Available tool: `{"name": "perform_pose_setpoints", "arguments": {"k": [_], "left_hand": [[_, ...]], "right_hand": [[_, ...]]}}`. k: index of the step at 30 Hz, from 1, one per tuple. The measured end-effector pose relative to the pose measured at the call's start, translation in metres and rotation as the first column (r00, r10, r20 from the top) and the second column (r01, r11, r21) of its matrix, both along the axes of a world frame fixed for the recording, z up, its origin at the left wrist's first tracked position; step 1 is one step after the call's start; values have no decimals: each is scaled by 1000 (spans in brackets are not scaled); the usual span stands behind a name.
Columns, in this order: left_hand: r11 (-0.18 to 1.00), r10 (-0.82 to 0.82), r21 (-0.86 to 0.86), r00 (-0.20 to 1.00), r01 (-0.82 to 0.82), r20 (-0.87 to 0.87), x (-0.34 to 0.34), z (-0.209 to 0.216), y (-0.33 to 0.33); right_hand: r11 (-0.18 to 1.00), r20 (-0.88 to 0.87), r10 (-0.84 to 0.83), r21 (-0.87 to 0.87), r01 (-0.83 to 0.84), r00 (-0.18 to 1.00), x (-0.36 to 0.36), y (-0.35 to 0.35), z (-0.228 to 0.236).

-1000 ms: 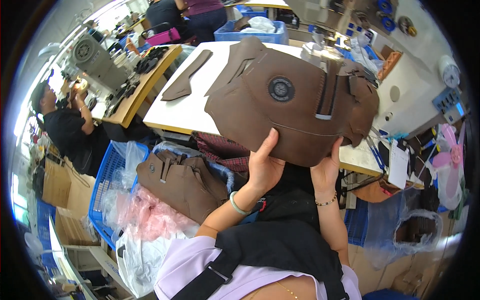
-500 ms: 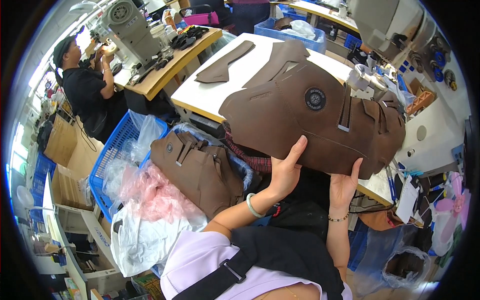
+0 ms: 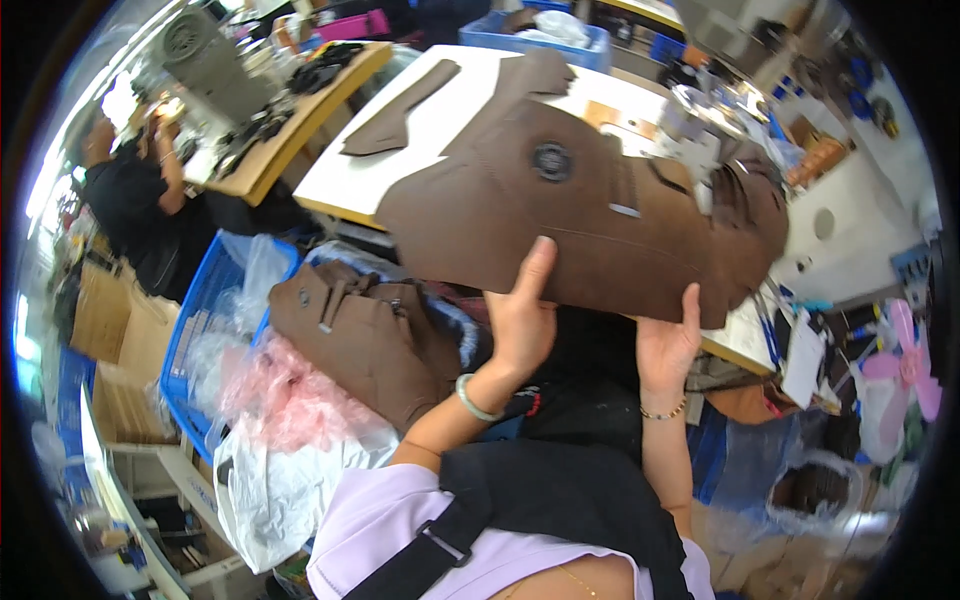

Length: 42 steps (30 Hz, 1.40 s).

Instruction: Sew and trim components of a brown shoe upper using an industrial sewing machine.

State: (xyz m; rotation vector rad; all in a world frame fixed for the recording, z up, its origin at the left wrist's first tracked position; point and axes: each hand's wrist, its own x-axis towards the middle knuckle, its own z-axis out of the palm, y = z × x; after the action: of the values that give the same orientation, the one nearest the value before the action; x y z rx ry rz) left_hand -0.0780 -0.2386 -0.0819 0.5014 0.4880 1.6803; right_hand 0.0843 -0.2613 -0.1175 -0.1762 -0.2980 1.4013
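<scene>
A large brown leather piece, looking like a boot upper (image 3: 460,225), with a round black badge and dark slots, is held up in front of me over the table. My left hand (image 3: 525,325) grips its lower edge near the middle, thumb on the front face and fingers hidden behind. My right hand (image 3: 668,350) holds the same edge further right, thumb up against it. Beyond it, a curved flat brown piece (image 3: 400,118) lies on the white tabletop (image 3: 440,135). Similar brown leather uppers (image 3: 365,345) are heaped at my left.
A blue basket (image 3: 190,340) with clear plastic, pink plastic film (image 3: 275,390) and a white bag (image 3: 290,480) stands left. A co-worker (image 3: 135,205) sits by a grey sewing machine (image 3: 205,65). On the right are a white machine body (image 3: 840,270) and a pink fan (image 3: 905,355).
The view has shifted, with most of the scene sliding left and slightly up. Both hands keep their hold on the boot upper, whose right end is blurred now.
</scene>
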Motion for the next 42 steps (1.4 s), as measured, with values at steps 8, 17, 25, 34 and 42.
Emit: {"name": "perform_pose_setpoints", "arguments": {"k": [8,17,25,34,42], "left_hand": [[998,-5,-58,999,7,42,-5,-8,15],[997,-33,-60,995,39,95,-1,-25,20],[993,-99,-47,989,105,110,-20,-30,18],[978,207,-5,977,-207,-53,-142,12,18],[853,199,-346,855,-392,-478,-365,-112,-26]], "right_hand": [[994,165,-106,18,105,981,-6,-5,6],[986,264,-166,35,162,950,-4,-10,7],[991,291,-126,82,107,948,-14,-8,3],[873,749,38,296,-387,661,52,-37,-28],[834,801,-93,387,-393,592,35,-25,16]]}}
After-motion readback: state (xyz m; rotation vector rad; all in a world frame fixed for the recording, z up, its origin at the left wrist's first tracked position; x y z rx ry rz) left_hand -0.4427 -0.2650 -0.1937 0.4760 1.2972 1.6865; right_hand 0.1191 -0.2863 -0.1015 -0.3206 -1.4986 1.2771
